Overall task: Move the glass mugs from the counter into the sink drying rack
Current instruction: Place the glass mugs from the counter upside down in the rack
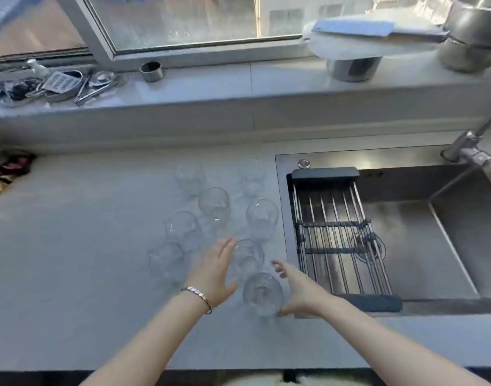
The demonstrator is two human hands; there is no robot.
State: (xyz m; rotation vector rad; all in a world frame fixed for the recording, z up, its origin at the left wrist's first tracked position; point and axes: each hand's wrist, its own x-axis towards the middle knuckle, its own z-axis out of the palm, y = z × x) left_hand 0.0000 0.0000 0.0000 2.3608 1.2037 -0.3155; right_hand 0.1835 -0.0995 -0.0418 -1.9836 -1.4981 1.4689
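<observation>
Several clear glass mugs stand grouped on the pale grey counter (pixel 71 260), left of the sink. The nearest mug (pixel 262 292) sits between my two hands. My left hand (pixel 215 274), a bracelet on its wrist, is open with fingers stretched beside a second mug (pixel 248 256). My right hand (pixel 295 291) is open just right of the nearest mug, thumb low by its base, fingers apart and not closed on it. The wire drying rack (pixel 339 238) lies across the left part of the steel sink (pixel 447 232), with one glass mug (pixel 368 245) resting on it.
A tap (pixel 467 150) rises at the sink's far right. On the window ledge sit a tray of utensils (pixel 57 84), a small metal ring (pixel 151 71), a white appliance (pixel 352 48) and steel pots (pixel 475 37). Dark cloth (pixel 10 168) lies at the counter's far left.
</observation>
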